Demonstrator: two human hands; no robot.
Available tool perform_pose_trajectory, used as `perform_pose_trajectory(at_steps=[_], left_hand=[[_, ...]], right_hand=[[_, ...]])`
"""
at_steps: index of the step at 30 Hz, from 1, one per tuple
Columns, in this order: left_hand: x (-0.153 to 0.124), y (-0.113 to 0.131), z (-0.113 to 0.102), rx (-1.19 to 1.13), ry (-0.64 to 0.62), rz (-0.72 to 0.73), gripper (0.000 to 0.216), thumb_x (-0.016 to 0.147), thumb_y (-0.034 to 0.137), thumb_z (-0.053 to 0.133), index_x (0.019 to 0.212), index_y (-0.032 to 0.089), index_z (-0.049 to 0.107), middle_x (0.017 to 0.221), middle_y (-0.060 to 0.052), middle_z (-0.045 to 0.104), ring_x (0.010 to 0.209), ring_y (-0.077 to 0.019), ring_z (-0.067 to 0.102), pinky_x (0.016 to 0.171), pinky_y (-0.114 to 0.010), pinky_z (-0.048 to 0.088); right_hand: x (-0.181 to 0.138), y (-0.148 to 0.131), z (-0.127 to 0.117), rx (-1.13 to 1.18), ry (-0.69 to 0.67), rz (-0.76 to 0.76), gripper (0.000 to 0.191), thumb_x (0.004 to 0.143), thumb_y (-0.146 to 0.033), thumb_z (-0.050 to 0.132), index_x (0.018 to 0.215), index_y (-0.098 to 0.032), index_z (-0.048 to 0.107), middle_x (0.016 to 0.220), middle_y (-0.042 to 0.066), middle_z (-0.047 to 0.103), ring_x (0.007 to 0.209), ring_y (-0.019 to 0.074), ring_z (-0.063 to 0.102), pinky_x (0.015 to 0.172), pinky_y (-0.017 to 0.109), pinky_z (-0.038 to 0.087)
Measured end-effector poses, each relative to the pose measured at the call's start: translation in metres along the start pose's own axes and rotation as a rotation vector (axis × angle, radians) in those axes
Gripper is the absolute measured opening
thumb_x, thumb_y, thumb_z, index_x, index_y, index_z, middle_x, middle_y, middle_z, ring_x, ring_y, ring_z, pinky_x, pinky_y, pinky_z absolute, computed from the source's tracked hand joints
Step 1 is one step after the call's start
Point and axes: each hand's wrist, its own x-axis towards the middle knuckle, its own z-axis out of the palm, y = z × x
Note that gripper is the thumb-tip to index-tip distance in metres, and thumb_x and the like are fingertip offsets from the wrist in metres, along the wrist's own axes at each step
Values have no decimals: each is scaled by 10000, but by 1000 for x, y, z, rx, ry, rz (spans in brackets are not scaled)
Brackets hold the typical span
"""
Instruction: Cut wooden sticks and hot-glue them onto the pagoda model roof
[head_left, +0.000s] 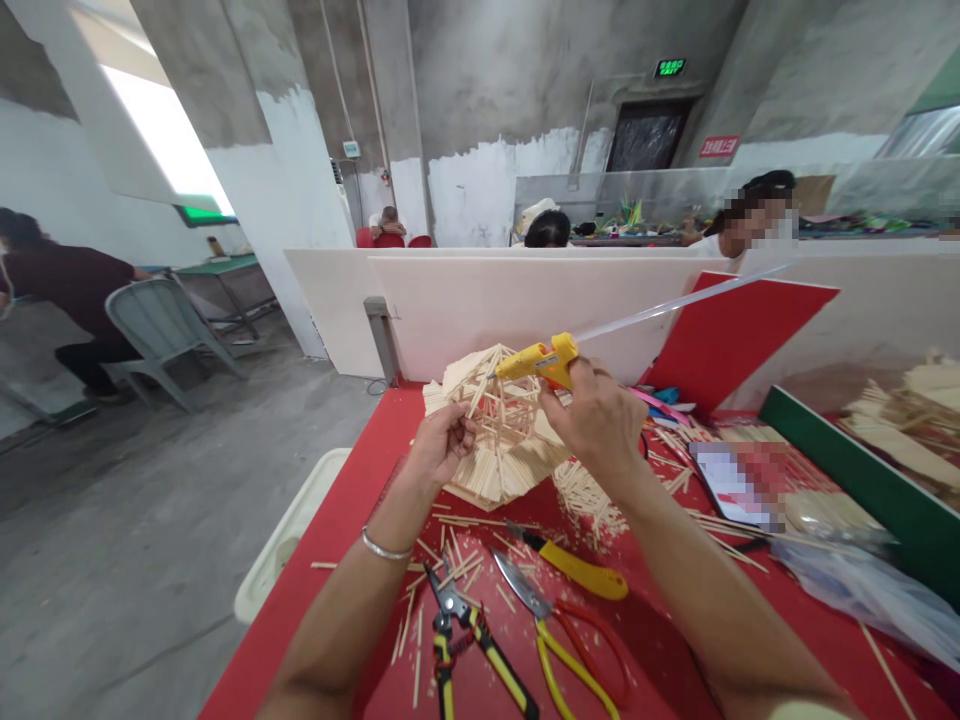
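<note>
My right hand (596,415) is closed round a yellow hot glue gun (536,360), its nozzle pointing left onto a model built of wooden sticks (499,430). A clear glue stick (675,302) juts from the gun's back towards the upper right. My left hand (442,440) grips the model's left side, fingers curled round its sticks. The model rests on the red table (360,500).
Loose sticks (592,495) litter the table. Near me lie black-and-yellow pliers (469,630), yellow-and-red scissors (559,640) and a yellow utility knife (577,570). A phone (739,485) and plastic bags (862,580) lie right. White partitions (525,295) stand behind; people sit beyond.
</note>
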Motion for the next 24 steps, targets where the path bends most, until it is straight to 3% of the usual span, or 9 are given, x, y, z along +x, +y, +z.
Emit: perform_pose_trajectory(at_steps=[10, 24], left_hand=[[3, 1, -2, -12, -14, -42, 137, 765, 226, 682, 705, 142, 592, 529, 0, 618, 362, -60, 498, 329, -143, 340], [4, 0, -4, -20, -13, -57, 153, 734, 244, 717, 730, 138, 607, 553, 1, 628, 370, -59, 513, 327, -142, 329]], right_hand=[[-1, 4, -2, -20, 43, 1, 325, 907, -423, 542, 1112, -173, 576, 921, 56, 679, 717, 155, 570, 591, 313, 214], [4, 4, -3, -33, 28, 61, 399, 949, -488, 475, 1170, -170, 568, 948, 74, 685, 744, 169, 577, 594, 328, 201]])
